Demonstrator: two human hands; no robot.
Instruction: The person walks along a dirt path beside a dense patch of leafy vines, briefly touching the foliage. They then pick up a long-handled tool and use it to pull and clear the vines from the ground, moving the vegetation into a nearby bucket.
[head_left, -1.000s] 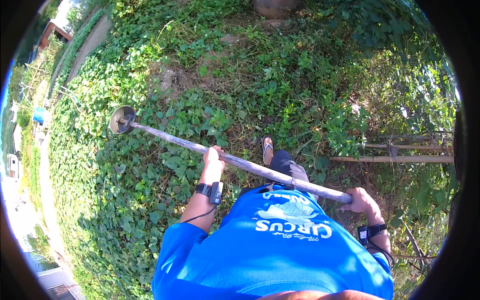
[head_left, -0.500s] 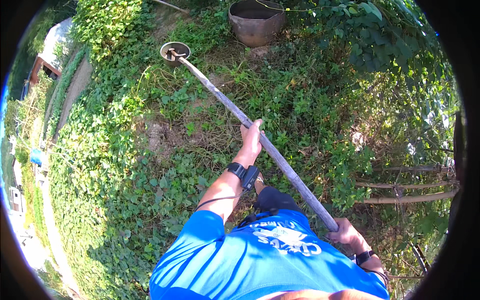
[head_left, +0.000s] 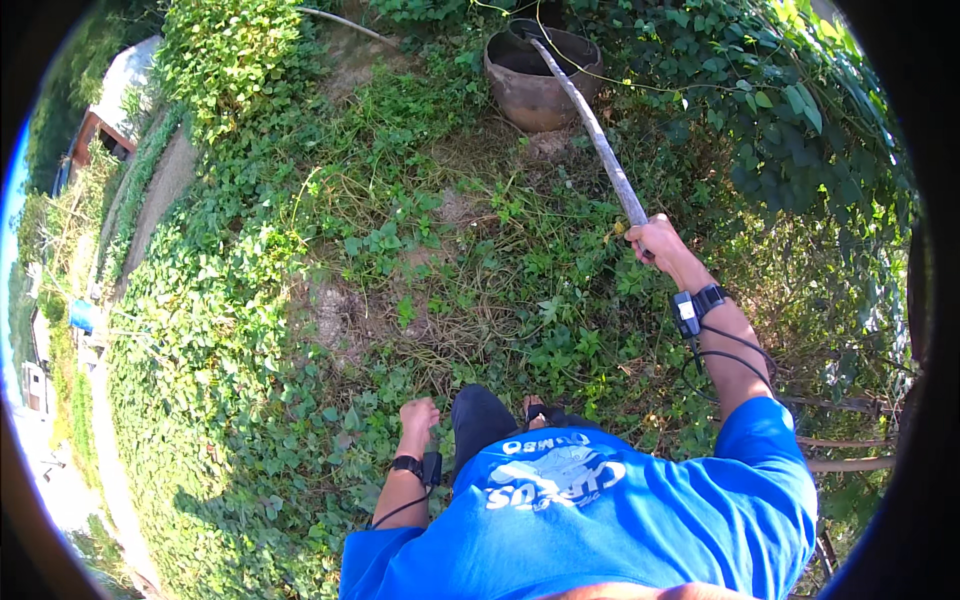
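Note:
My right hand is closed around the near end of a long, weathered wooden pole. From there the pole slants up and slightly left into the mouth of a big brown clay pot on the ground ahead. The bowl at its far end is mostly lost in the pot's dark inside. My left hand hangs low beside my thigh, off the pole, fingers curled in with nothing visible in them. Each wrist wears a black strap with a small device and cable.
Low green vines and dry stems cover the ground, with bare soil in the middle. Leafy growth overhangs the right of the pot. A thin vine crosses over its mouth. Horizontal poles stand at the right.
My left hand has let go of the pole and dropped to my side. My right hand has swung forward, carrying the pole's bowl end from the grass at left into the clay pot.

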